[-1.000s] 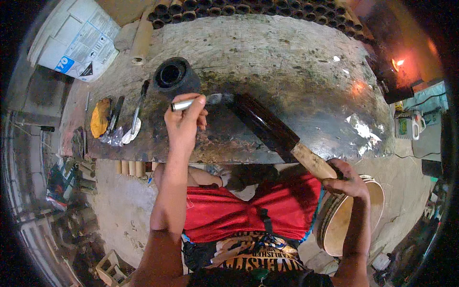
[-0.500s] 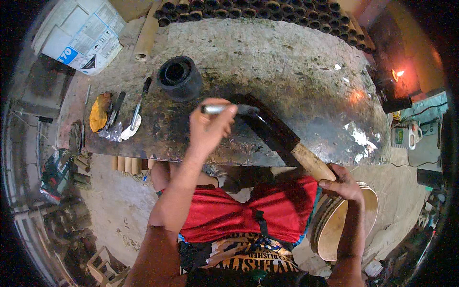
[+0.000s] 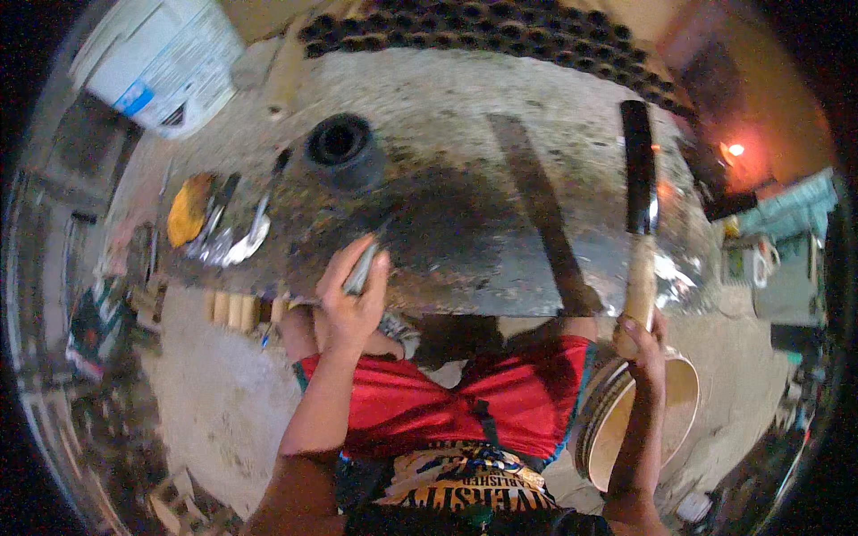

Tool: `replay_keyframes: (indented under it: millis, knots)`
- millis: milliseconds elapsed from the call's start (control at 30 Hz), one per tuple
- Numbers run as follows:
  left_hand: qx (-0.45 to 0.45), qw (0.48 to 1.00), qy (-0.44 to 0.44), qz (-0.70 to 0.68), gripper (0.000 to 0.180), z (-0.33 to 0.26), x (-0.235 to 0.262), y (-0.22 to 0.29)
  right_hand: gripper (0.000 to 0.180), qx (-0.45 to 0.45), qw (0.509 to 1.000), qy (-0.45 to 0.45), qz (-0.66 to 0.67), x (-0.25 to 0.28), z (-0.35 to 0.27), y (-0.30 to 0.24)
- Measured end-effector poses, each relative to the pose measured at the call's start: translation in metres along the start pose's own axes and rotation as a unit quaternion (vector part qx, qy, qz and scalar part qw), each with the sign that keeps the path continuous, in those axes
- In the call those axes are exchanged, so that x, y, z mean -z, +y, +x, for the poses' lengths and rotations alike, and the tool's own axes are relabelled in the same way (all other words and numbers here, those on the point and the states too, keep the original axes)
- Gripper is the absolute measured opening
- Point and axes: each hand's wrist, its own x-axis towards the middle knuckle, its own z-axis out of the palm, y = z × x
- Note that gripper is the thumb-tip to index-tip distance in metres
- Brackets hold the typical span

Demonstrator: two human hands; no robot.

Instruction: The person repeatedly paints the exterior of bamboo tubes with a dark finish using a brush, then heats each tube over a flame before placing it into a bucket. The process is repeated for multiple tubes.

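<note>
My left hand [image 3: 347, 302] is closed round the pale grey handle of a slim brush-like tool [image 3: 360, 271]. Its thin dark end points away over the table, and blur hides its exact shape. At the right, my right hand [image 3: 645, 347] grips the bare tan lower end of a long tube [image 3: 640, 170]. Glossy black coating covers the tube's upper half, and it stands nearly upright above the table edge. Beyond my left hand sits a round black pot [image 3: 365, 170] with a dark inside. The tool is apart from both tube and pot.
Many black-ended tubes [image 3: 500, 34] lie stacked along the table's [image 3: 429, 98] far side. A yellow lump [image 3: 188, 210] and slim tools lie at the left, near a white plastic container [image 3: 174, 67]. A lit flame [image 3: 736, 149] glows far right. Round tan tub [image 3: 657, 411] stands below my right arm.
My left hand drew the tool back off the tube, toward me and left. My right hand swung the tube from a leftward slant to nearly upright, and its shadow moved.
</note>
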Motion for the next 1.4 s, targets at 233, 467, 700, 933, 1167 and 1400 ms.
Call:
replay_keyframes:
  millis: [233,467,700,933,1167,1400]
  knots:
    - [-0.094,0.991,-0.045,0.082,0.025,-0.008,0.000,-0.007,0.058,0.021,1.000,0.019,-0.008,0.020,0.022,-0.001]
    - [-0.085,0.991,-0.069,0.077,0.027,-0.017,-0.004,-0.012,0.035,0.024,0.991,0.131,-0.008,-0.009,0.024,-0.001]
    - [-0.171,0.978,-0.072,0.095,0.027,-0.010,-0.008,-0.011,0.032,0.105,0.993,0.058,0.014,-0.037,0.028,-0.005]
    - [-0.191,0.972,-0.082,0.107,0.027,-0.010,-0.013,-0.014,0.035,0.125,0.989,0.078,0.008,-0.043,0.033,-0.010]
    - [-0.147,0.982,-0.081,0.089,0.027,-0.018,-0.016,-0.026,0.041,0.128,0.985,0.113,0.014,-0.008,0.057,-0.009]
    - [-0.171,0.976,-0.088,0.103,0.027,-0.019,-0.017,-0.034,0.034,0.152,0.961,0.232,-0.010,0.062,0.105,-0.035]
